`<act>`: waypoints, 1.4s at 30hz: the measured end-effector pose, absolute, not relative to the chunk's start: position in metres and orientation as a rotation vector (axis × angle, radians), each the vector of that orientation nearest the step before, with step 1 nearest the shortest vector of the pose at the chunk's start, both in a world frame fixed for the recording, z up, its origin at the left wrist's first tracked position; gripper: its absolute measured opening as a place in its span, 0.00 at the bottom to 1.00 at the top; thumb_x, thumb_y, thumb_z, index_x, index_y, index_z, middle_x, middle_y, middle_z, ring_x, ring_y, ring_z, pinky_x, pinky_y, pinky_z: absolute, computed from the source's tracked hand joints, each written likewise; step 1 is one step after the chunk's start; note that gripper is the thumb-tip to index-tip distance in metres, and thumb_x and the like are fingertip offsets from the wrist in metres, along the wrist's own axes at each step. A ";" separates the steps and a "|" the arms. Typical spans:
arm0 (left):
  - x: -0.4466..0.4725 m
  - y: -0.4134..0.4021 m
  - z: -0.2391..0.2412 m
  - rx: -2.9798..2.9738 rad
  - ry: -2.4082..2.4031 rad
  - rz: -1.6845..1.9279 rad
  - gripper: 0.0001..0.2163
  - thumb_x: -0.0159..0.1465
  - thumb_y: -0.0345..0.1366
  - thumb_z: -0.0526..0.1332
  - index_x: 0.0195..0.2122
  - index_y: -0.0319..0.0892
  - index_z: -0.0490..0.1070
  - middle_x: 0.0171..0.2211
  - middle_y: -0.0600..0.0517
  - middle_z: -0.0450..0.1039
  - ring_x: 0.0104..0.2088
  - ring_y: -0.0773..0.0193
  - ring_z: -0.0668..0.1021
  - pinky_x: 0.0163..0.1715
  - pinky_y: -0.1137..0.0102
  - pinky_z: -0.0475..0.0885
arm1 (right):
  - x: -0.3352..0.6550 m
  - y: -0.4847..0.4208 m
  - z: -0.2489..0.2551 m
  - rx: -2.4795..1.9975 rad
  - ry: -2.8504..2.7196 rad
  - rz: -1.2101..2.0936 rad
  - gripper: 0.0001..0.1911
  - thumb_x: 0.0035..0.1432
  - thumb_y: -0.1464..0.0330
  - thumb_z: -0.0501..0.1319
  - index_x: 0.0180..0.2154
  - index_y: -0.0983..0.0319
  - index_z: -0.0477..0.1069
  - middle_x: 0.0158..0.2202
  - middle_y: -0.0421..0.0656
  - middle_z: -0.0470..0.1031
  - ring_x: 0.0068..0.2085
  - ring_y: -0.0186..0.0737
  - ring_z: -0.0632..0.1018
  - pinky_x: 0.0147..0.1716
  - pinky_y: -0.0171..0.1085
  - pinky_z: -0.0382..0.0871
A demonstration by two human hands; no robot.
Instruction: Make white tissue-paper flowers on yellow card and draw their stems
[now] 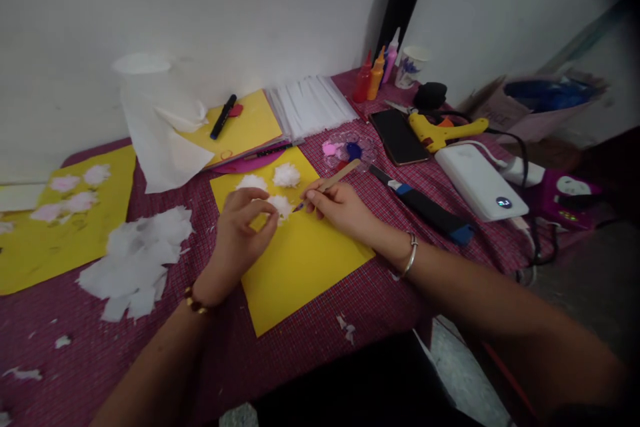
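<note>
The left hand [245,233] is curling beside a paper puff [281,205] toward the far edge of the yellow sheet [295,270], perhaps steadying it; I cannot tell whether the fingers are pinching. The right hand [337,202] is gripping a brush [341,175], tip facing the puff; a paint tray [369,145] is sitting handily beyond the sheet's right edge.

Rough, fluffy tissue-paper pompoms [287,175] sit on smooth, matt craft paper [300,273]; the paintbrush [341,175] looks wooden. Woven-looking tablecloth [225,347], matt. Around mid-view: glossy phone [399,137] at two o'clock — smooth plastic power bank [477,180] at three — shiny metal bangle [413,255] at four.
</note>
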State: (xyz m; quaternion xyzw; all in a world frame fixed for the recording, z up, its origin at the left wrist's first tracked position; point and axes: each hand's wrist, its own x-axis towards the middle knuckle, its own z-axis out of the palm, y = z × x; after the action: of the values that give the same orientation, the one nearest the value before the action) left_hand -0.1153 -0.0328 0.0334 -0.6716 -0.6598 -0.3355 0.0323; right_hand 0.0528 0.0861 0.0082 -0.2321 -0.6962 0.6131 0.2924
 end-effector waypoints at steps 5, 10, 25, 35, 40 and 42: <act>-0.127 -0.039 0.032 -1.574 -2.614 -1.899 0.04 0.58 0.36 0.64 0.29 0.43 0.72 0.24 0.56 0.69 0.25 0.69 0.69 0.27 0.73 0.64 | 0.054 0.085 0.006 -0.596 -1.883 1.669 0.10 0.61 0.66 0.54 0.31 0.63 0.69 0.27 0.40 0.72 0.26 0.31 0.71 0.24 0.32 0.63; -0.127 -0.039 0.022 -1.322 -2.792 -2.239 0.07 0.53 0.37 0.68 0.27 0.42 0.71 0.21 0.57 0.67 0.21 0.71 0.67 0.23 0.74 0.61 | 0.051 0.082 -0.001 -0.532 -2.052 1.518 0.10 0.60 0.66 0.55 0.32 0.63 0.72 0.29 0.42 0.74 0.30 0.33 0.72 0.30 0.34 0.65; -0.131 -0.038 0.015 -1.305 -2.861 -2.343 0.11 0.47 0.32 0.68 0.31 0.41 0.71 0.27 0.56 0.71 0.24 0.72 0.70 0.25 0.76 0.65 | 0.044 0.084 -0.001 -0.631 -1.966 1.532 0.08 0.59 0.69 0.55 0.33 0.64 0.72 0.32 0.42 0.75 0.30 0.32 0.72 0.27 0.32 0.64; -0.115 -0.038 0.020 -1.684 -2.999 -1.839 0.07 0.56 0.37 0.63 0.24 0.41 0.70 0.18 0.57 0.67 0.19 0.71 0.68 0.21 0.74 0.62 | 0.053 0.079 0.007 -0.578 -1.743 1.617 0.09 0.61 0.64 0.55 0.34 0.63 0.69 0.28 0.40 0.72 0.27 0.30 0.72 0.24 0.30 0.65; -0.107 -0.039 0.023 -1.911 -2.568 -1.390 0.03 0.58 0.33 0.60 0.27 0.42 0.70 0.24 0.55 0.70 0.25 0.68 0.71 0.25 0.73 0.65 | 0.054 0.073 0.011 -0.481 -1.785 1.525 0.09 0.60 0.66 0.55 0.32 0.63 0.69 0.30 0.41 0.72 0.31 0.32 0.73 0.28 0.32 0.66; -0.105 -0.043 0.024 -2.091 -2.305 -1.176 0.03 0.58 0.29 0.58 0.28 0.42 0.69 0.27 0.54 0.70 0.28 0.67 0.72 0.29 0.72 0.67 | 0.055 0.072 0.013 -0.479 -1.784 1.516 0.09 0.60 0.65 0.54 0.33 0.63 0.69 0.30 0.41 0.72 0.31 0.33 0.73 0.28 0.32 0.66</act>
State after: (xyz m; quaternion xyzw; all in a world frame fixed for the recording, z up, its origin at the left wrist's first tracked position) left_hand -0.1052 -0.0427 0.0242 -0.6259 -0.6899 -0.3520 -0.0922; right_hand 0.0550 0.0718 0.0132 -0.1864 -0.6945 0.5901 0.3671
